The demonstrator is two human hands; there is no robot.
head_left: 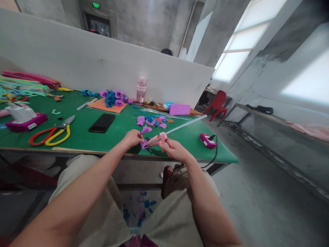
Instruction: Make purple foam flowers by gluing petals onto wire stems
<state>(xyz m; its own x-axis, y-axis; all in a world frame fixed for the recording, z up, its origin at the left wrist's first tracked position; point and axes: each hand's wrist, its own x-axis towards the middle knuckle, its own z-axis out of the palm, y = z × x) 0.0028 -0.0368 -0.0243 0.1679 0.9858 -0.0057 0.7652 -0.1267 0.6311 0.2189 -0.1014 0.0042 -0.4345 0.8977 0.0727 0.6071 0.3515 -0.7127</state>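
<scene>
My left hand (pixel 133 138) pinches a small purple felt piece (pixel 144 143) near the front edge of the green table (pixel 84 137). My right hand (pixel 172 150) grips a pink glue gun (pixel 157 139) with a lit red dot, its nozzle pointing left at the purple piece. A long clear glue stick (pixel 185 124) sticks out behind the gun toward the right. More cut purple and blue felt pieces (pixel 151 120) lie just beyond my hands.
A black phone (pixel 102 122), red and yellow scissors (pixel 51 133), finished blue and purple felt flowers (pixel 113 97) on orange felt, a pink bottle (pixel 141 89), a pink box (pixel 179 109) and a pink plug with black cord (pixel 207 140) lie on the table. White partition behind; red chair at right.
</scene>
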